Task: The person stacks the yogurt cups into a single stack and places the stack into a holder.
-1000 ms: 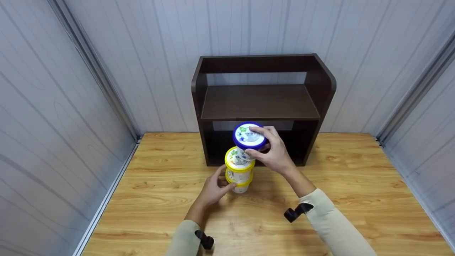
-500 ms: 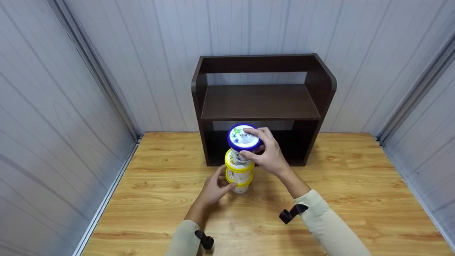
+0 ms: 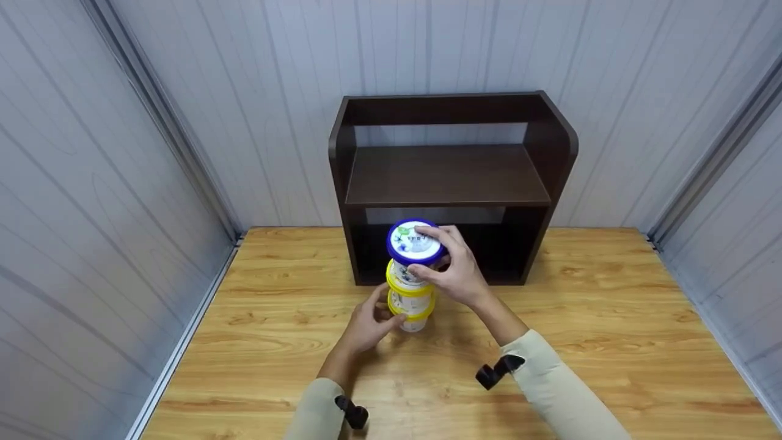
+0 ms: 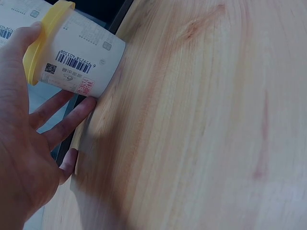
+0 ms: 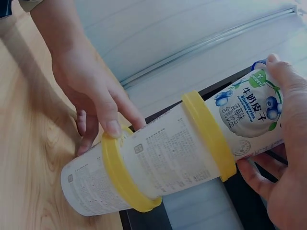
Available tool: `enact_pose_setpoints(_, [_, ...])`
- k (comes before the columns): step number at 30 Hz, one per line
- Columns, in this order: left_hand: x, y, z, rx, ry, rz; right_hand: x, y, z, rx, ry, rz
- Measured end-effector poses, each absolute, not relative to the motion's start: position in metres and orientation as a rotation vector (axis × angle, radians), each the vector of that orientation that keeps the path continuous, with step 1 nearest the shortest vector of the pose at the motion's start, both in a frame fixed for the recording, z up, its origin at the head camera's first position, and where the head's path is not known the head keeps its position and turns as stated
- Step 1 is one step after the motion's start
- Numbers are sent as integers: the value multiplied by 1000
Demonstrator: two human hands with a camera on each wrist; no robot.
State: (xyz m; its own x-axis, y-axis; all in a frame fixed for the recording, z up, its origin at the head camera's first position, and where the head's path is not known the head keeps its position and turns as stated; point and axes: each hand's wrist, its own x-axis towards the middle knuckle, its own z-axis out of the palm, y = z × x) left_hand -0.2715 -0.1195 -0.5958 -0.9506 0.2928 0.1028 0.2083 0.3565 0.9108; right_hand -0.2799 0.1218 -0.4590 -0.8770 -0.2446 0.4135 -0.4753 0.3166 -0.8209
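Blue-lidded cup (image 3: 410, 243), right fingers (image 3: 436, 234) gripping, tops yellow-lidded cups (image 3: 410, 300) before shelving (image 3: 449, 174), left fingers (image 3: 379, 293) clasping the lower one.

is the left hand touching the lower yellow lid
Touching. The left wrist view shows the left hand with its thumb against the lower yellow lid, no gap between them.

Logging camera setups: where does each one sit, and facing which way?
Head: on the head, facing forward and down at cup stack, shelf and table; left hand, right hand show.
Left wrist: on that wrist, facing bottom cup and table; left hand shows.
Right wrist: on that wrist, facing cup stack; both hands show.
Head and right wrist share the cup stack.
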Motion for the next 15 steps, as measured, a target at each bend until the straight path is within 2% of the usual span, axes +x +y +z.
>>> enact_pose_setpoints(15, [-271, -119, -596, 481, 2526, 1682, -279, 122, -460, 653, -2395, 1602])
